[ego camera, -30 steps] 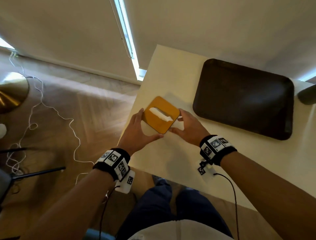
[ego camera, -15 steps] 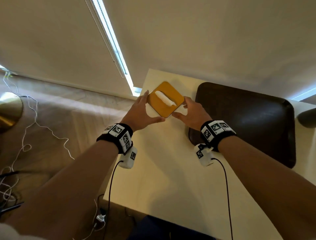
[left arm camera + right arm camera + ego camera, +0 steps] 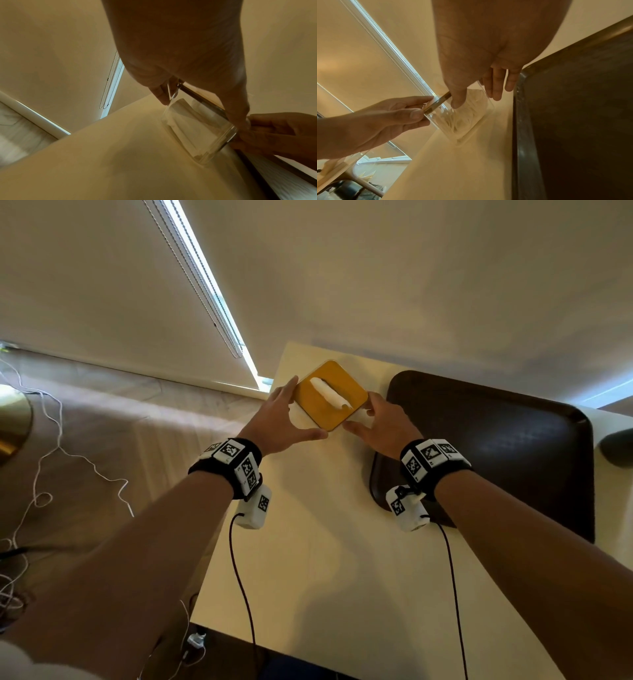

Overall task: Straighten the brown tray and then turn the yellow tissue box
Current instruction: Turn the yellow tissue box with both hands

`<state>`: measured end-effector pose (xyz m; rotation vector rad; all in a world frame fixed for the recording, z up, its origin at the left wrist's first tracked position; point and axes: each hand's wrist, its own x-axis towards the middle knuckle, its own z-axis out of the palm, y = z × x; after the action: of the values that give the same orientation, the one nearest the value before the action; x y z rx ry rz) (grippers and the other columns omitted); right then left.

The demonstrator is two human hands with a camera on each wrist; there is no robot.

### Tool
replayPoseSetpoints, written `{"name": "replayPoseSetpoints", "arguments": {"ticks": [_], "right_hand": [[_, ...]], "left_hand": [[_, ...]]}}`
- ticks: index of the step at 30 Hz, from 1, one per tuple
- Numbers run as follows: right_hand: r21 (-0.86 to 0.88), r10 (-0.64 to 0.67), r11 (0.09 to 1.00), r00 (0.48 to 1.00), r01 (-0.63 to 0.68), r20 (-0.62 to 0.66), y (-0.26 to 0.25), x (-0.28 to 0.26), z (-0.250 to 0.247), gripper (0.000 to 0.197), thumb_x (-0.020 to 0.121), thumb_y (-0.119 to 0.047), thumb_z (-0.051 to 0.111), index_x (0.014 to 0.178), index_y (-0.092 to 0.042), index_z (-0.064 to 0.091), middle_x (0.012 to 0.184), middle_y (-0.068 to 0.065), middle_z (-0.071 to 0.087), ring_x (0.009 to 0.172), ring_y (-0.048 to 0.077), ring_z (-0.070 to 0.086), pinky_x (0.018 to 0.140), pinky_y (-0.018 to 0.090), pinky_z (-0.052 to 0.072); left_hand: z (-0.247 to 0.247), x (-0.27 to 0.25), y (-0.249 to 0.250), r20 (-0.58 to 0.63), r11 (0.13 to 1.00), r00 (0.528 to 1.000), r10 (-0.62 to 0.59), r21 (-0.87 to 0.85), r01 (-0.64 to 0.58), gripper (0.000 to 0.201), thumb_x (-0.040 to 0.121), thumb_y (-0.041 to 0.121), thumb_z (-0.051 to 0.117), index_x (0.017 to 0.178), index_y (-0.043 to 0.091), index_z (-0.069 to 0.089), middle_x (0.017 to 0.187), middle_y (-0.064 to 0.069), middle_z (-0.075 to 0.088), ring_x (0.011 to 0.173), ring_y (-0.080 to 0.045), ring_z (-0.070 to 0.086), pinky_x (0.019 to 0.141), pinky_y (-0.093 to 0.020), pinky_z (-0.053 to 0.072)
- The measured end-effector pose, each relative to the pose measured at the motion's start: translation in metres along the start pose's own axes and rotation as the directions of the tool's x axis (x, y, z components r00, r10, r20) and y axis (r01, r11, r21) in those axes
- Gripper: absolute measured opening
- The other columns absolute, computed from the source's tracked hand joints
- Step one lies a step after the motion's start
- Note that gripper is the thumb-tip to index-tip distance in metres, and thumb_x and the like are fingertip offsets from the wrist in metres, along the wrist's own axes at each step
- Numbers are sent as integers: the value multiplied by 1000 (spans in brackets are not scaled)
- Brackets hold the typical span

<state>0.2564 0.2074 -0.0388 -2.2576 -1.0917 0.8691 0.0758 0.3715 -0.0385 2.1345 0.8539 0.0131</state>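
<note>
The yellow tissue box [image 3: 330, 395], its lid cornerwise and a white tissue [image 3: 329, 394] poking from it, stands on the table [image 3: 329, 559] just left of the brown tray [image 3: 496, 446]. The left hand [image 3: 279, 422] grips its left side, thumb at the near corner. The right hand [image 3: 383, 426] grips its right side, wrist above the tray's left edge.

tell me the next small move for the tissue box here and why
Probably a small twist of the yellow tissue box between both hands until its edges run parallel with the brown tray. The left hand and right hand grip opposite sides, and the box sits corner-on, diamond-wise, on the table beside the tray.
</note>
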Motion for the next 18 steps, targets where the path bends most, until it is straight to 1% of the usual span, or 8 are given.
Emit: {"name": "replayPoseSetpoints", "arguments": {"ticks": [2,4,5,7,10,12,15,18], "right_hand": [[1,16,1000,1000,-16,5,0,-3,-1,92,76,-57,70,147,-18,25,145,7,45,129,26,45,103,47,41],[20,47,999,999,-46,-15,-4,-9,0,109,70,-62,73,151,-20,13,153,8,33,137,26,34,109,46,34],[28,59,998,998,-58,-33,-7,-14,0,116,67,-65,74,152,-20,9,157,8,26,140,25,29,111,44,30],[46,72,997,995,-69,-75,-15,-25,5,126,61,-71,74,152,-21,4,159,6,18,143,24,21,113,43,25],[87,85,993,987,-74,-135,-28,-36,19,127,58,-73,74,151,-22,4,158,6,20,142,25,23,112,43,27],[105,93,991,982,-77,-166,-35,-38,29,126,59,-71,75,151,-20,6,157,7,23,141,25,25,111,42,27],[138,96,988,971,-66,-221,-41,-37,40,122,63,-64,78,150,-18,6,155,9,26,139,28,28,110,43,28],[145,101,987,962,-66,-254,-42,-35,43,116,68,-58,78,150,-16,6,153,10,28,137,30,31,108,44,29]], "left_hand": [[1,-2,0,-18,1000,1000,-5,-22,5,130,54,75,79,154,26,12,156,-6,29,136,-21,40,108,-49,41],[3,-4,0,-68,999,998,-11,-49,8,120,62,77,71,154,24,14,157,-5,28,139,-21,36,110,-48,39],[4,-4,0,-95,998,995,-8,-60,3,113,69,76,67,154,21,16,156,-6,30,139,-21,36,110,-48,39],[6,-4,0,-151,997,988,12,-80,-24,93,84,66,60,152,16,23,153,-9,36,137,-20,39,109,-47,40],[6,0,3,-190,997,981,41,-58,-53,64,99,47,49,150,14,30,149,-10,42,133,-25,44,109,-44,40],[5,3,4,-193,998,980,49,-23,-54,54,103,38,44,149,12,34,145,-12,47,129,-27,48,107,-40,40],[5,7,1,-200,998,977,67,7,-67,47,104,30,43,146,10,39,137,-15,53,123,-28,53,104,-40,43],[5,6,-3,-215,997,974,74,10,-74,46,104,30,44,145,10,42,133,-15,57,120,-27,55,102,-36,43]]}}
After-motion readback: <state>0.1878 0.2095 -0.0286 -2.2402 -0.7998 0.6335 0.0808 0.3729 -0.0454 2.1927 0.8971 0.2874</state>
